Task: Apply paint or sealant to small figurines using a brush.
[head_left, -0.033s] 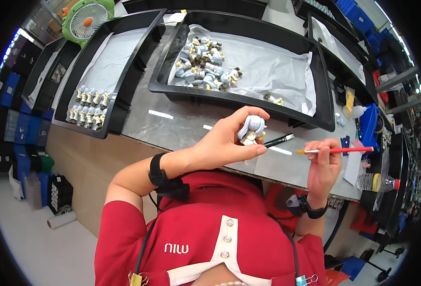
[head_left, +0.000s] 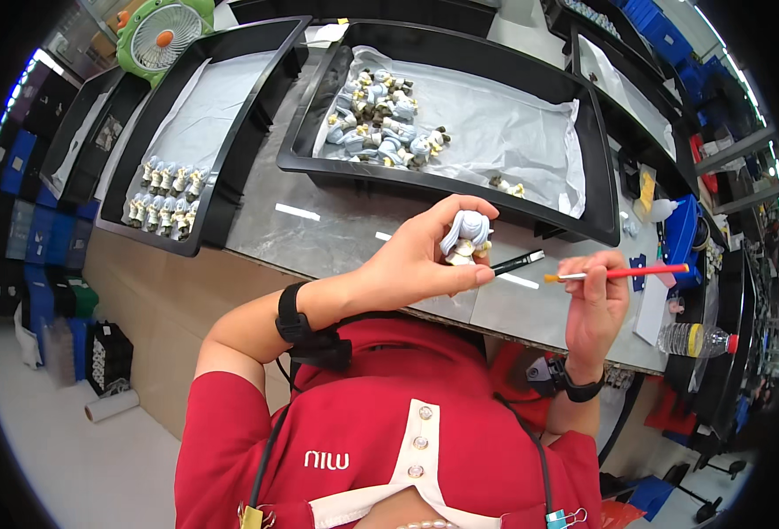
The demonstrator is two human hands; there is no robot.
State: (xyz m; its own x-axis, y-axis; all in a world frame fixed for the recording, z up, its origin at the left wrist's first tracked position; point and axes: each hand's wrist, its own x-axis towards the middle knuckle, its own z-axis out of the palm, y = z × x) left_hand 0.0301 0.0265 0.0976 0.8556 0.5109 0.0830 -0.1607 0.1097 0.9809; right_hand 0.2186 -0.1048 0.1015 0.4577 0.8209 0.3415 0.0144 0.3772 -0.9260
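A small figurine (head_left: pixel 467 236) with long pale blue hair and a white body is held upright between the thumb and fingers of my left hand (head_left: pixel 407 264). My right hand (head_left: pixel 597 304), to the right of it, pinches a red-handled paintbrush (head_left: pixel 649 271). The brush's orange-brown bristles point left toward the figurine, with a gap between them. A dark pen-like tool (head_left: pixel 519 262) with a pale end lies on the grey table just right of the figurine. Beyond my hands, a black tray (head_left: pixel 603 167) lined with white sheet holds a heap of similar figurines (head_left: pixel 376 119).
Standing figurines (head_left: pixel 164 207) fill the near end of another black tray (head_left: pixel 253 119) at left. A green fan (head_left: pixel 160 40) sits behind it. At right are a clear bottle (head_left: pixel 682 339) lying on its side and a blue bin (head_left: pixel 687 242). Shelving lines the far right.
My right hand has shifted slightly left with the paintbrush, and the brush's handle end has tipped up a little. My left hand and the figurine are almost unmoved.
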